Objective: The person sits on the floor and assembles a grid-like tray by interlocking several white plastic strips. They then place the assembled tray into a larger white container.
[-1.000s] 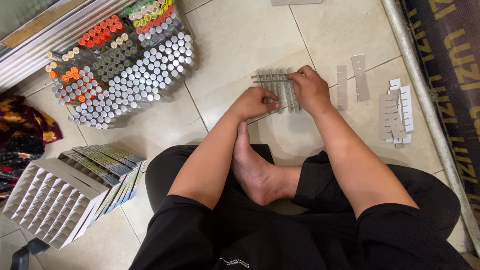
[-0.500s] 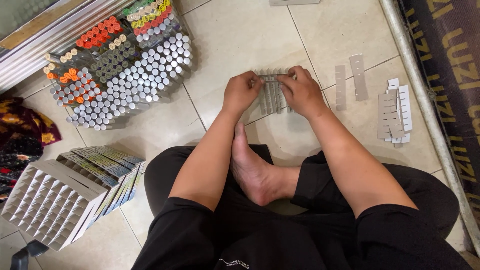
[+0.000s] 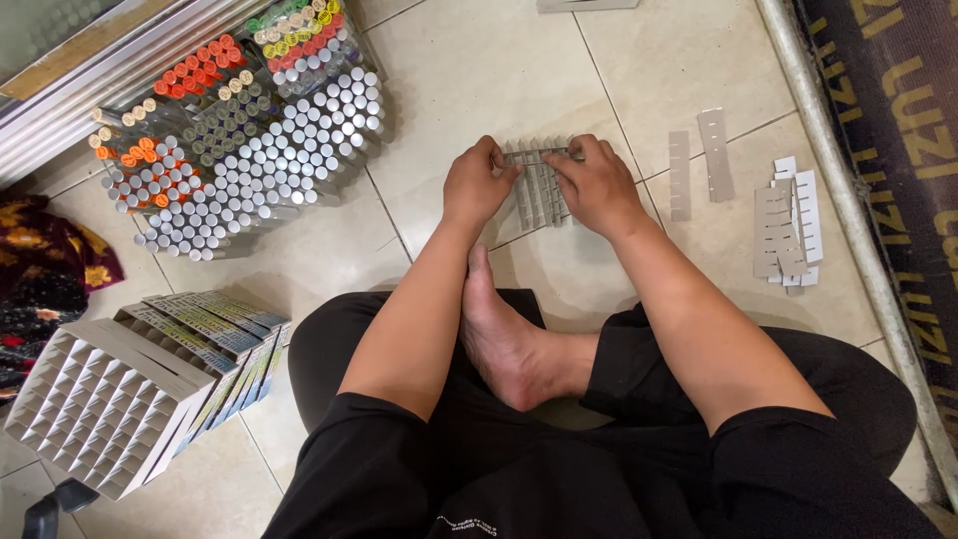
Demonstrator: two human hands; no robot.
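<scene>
Landmark: the grid (image 3: 539, 185), a set of grey card strips slotted together, lay on the tiled floor (image 3: 479, 70) just beyond the person's bare foot (image 3: 509, 339).
Foot: it rested sole-up between the crossed legs in black trousers, nearest the camera, toes toward the grid.
Left hand (image 3: 477, 185): fingers curled, pinching the left end of a cross strip (image 3: 539, 155) at the grid's far edge; it touched the grid's left side.
Right hand (image 3: 597, 185): fingers bent, pinching the same cross strip's right end, palm over the grid's right side.
Key relation: the cross strip ran left to right between the two hands, across the upright strips, which ran away from the person; both hands sat equally close, one at each end.
Box stack (image 3: 110, 399): left of the grid and nearer the person, white cell dividers in flat cartons with striped, printed edges, lying tilted.
Loose strips (image 3: 699, 165): two grey strips right of the grid, lying apart on the floor.
Strip pile (image 3: 786, 225): farther right of the grid, pale notched pieces heaped beside a metal rail.
Tubes (image 3: 239, 140): left of the grid and beyond it, bundled clear tubes with silver, orange, yellow and green caps, ends facing up.
Cloth (image 3: 45, 269): far left of the grid, dark patterned fabric.
</scene>
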